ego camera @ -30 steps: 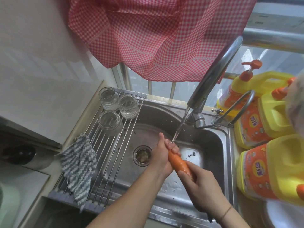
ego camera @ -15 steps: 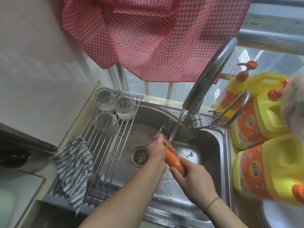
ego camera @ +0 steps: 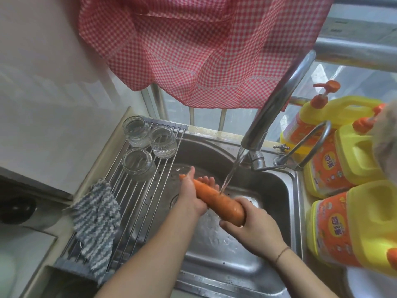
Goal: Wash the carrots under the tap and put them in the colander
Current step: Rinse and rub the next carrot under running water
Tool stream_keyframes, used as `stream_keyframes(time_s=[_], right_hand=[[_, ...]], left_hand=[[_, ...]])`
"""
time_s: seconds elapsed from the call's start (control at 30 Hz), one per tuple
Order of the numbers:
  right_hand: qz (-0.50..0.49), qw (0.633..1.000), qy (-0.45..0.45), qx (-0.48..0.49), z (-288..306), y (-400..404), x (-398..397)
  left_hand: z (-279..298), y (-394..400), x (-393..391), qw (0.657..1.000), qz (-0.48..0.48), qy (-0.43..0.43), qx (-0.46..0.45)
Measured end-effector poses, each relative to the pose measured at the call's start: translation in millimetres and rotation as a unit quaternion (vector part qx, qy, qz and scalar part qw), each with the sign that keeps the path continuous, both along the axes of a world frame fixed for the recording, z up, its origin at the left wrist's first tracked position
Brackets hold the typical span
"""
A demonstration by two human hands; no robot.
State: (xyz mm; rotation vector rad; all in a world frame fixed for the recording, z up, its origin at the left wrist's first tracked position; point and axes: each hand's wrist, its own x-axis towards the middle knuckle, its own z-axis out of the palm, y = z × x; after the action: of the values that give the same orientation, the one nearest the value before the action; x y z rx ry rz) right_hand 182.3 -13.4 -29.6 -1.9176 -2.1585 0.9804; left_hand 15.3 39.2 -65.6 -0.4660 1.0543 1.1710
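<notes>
I hold one orange carrot point(ego camera: 217, 201) across the steel sink point(ego camera: 277, 190), its thin tip pointing up and left. My left hand point(ego camera: 191, 194) wraps the thin end from below. My right hand point(ego camera: 255, 226) grips the thick end. The tap point(ego camera: 277, 102) arches over from the upper right, and its running stream point(ego camera: 232, 171) strikes the carrot's middle. No colander is in view.
A roll-up rack point(ego camera: 133, 201) covers the sink's left part, with three upturned glass jars point(ego camera: 148, 145) and a striped cloth point(ego camera: 96, 229) on it. Yellow detergent jugs point(ego camera: 354, 229) crowd the right edge. A red checked curtain point(ego camera: 204, 46) hangs above the window.
My left hand slid up toward the carrot's tip, so much more of the carrot now shows between my hands. The carrot shifted left under the stream.
</notes>
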Motion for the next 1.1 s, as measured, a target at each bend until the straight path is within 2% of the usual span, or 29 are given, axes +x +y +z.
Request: stream_keyframes(time_s=[0.07,0.1,0.17,0.23,0.27,0.3,0.37,0.47,0.53,0.6,0.63,0.67,0.7,0.73,0.77,0.83,0.9,0.93,1.1], right_hand=[[0.0,1.0,-0.03,0.011,1.0,0.3,-3.9],[-0.006,1.0,-0.014,-0.003,1.3,1.0,-6.0],[-0.055,0.989,0.117,-0.077,5.9,4.4,-7.8],[-0.131,0.942,0.246,-0.188,11.3,8.2,-8.4],[-0.155,0.925,0.266,-0.221,13.4,9.4,-8.3],[-0.161,0.925,0.257,-0.23,12.5,8.9,-7.5],[-0.145,0.949,0.201,-0.197,7.9,4.1,-9.0],[-0.073,0.991,0.007,-0.108,3.9,-11.7,-15.0],[-0.022,0.992,-0.118,-0.044,4.7,-16.4,-19.1],[-0.006,0.99,-0.14,-0.028,3.3,-15.0,-19.4],[-0.015,0.993,-0.106,-0.052,3.0,-12.6,-17.7],[-0.04,0.994,-0.03,-0.095,2.9,-9.8,-14.8],[-0.08,0.984,0.071,-0.145,3.7,-7.1,-12.9],[-0.135,0.956,0.17,-0.197,3.8,-5.5,-11.9],[-0.195,0.914,0.249,-0.255,3.0,-5.4,-10.9],[-0.286,0.807,0.364,-0.367,2.1,-7.0,-10.9],[-0.349,0.691,0.443,-0.452,2.8,-8.2,-14.4],[-0.362,0.663,0.457,-0.47,2.2,-8.0,-15.5],[-0.364,0.657,0.454,-0.48,2.8,-8.0,-19.2]], left_hand=[[3.6,-1.2,9.2,0.999,-0.027,0.023,0.024],[3.7,-2.7,16.2,0.998,-0.043,0.031,0.04],[-2.3,-8.4,30.9,0.995,-0.07,0.02,0.064],[-9.1,-16.7,42.7,0.989,-0.109,0.008,0.097],[-13.1,-20.6,46.7,0.986,-0.124,0.012,0.111],[-16.9,-24.5,49.2,0.983,-0.132,0.02,0.122],[-22.2,-28.7,49.2,0.98,-0.152,0.047,0.122],[-18.9,-24.4,45.5,0.977,-0.173,0.099,0.072],[-16.1,-18.5,43.6,0.98,-0.178,0.086,0.029],[-15.5,-18.0,41.1,0.982,-0.178,0.068,0.014],[-16.7,-18.1,41.3,0.982,-0.177,0.059,0.022],[-18.5,-19.2,42.0,0.983,-0.171,0.05,0.038],[-19.7,-21.5,43.1,0.984,-0.161,0.04,0.058],[-18.8,-24.3,43.8,0.985,-0.149,0.027,0.081],[-20.2,-27.3,43.9,0.986,-0.13,0.005,0.101],[-21.1,-34.1,43.8,0.982,-0.104,-0.046,0.153],[-22.6,-42.8,41.1,0.967,-0.107,-0.075,0.22],[-21.4,-45.0,39.7,0.96,-0.11,-0.081,0.245],[-19.9,-52.0,34.2,0.946,-0.127,-0.081,0.287]])
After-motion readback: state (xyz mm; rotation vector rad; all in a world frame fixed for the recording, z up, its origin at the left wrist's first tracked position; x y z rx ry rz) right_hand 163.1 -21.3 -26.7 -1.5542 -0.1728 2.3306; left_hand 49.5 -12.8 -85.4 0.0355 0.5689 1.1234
